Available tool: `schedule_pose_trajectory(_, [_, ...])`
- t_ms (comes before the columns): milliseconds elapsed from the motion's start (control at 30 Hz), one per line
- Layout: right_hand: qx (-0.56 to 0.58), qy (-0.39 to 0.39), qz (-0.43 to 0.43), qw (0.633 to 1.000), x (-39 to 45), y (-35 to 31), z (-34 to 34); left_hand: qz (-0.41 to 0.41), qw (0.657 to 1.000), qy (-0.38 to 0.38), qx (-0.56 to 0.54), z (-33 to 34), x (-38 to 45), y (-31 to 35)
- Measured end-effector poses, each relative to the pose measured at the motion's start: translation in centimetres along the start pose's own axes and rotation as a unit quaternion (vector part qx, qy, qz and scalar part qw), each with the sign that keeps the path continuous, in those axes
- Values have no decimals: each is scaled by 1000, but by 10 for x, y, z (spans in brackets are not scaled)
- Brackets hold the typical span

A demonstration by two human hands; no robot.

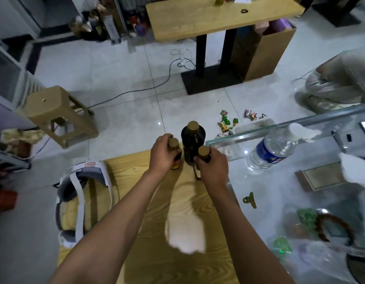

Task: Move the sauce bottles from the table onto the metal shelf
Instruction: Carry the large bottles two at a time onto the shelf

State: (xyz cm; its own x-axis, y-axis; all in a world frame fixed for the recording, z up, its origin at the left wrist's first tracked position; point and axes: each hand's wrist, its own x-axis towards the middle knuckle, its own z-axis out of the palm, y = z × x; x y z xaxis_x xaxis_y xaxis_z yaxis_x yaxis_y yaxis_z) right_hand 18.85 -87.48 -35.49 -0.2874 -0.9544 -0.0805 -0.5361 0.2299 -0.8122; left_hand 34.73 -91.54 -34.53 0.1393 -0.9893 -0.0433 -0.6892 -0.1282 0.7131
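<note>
- Three dark sauce bottles stand bunched at the far end of the wooden table (pixel 148 201), all upright, long axis vertical, gold caps pointing up.
- The big bottle (pixel 193 144) is in the middle at the back, untouched as far as I can see, with a smaller one close on each side.
- The left hand (pixel 162 155) has its fingers curled round the left small bottle (pixel 174 149), gripping just under the cap; the yellow bit of label shows below the hand.
- The right hand (pixel 213 166) does the same on the right small bottle (pixel 204 153), fingers wrapped tight round the neck.
- Can't tell if either small bottle is lifted or resting on the wood.
- Off to the right there's a glass table (pixel 259 181) with a water bottle (pixel 273 147) on it.
</note>
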Motion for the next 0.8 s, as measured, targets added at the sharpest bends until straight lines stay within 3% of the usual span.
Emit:
schedule_pose_trajectory(100, [52, 13, 29, 998, -5, -4, -2, -18, 1000, -9, 11, 0, -8, -11])
schedule_pose_trajectory(233, [84, 13, 33, 996, -15, -6, -5, -52, 997, -1, -64, -5, -23, -20])
schedule_pose_trajectory(467, [124, -64, 1, 990, -42, -4, -21, -79, 986, 15, -144, -21, -54, -21])
schedule_pose_trajectory(633, [115, -127, -41, 984, -81, -14, -45, -54, 978, -22, -199, -43, -85, -2])
schedule_pose_trajectory(800, [203, -77, -45, 975, -135, -33, -72, -22, 965, -68, -253, -69, -142, 18])
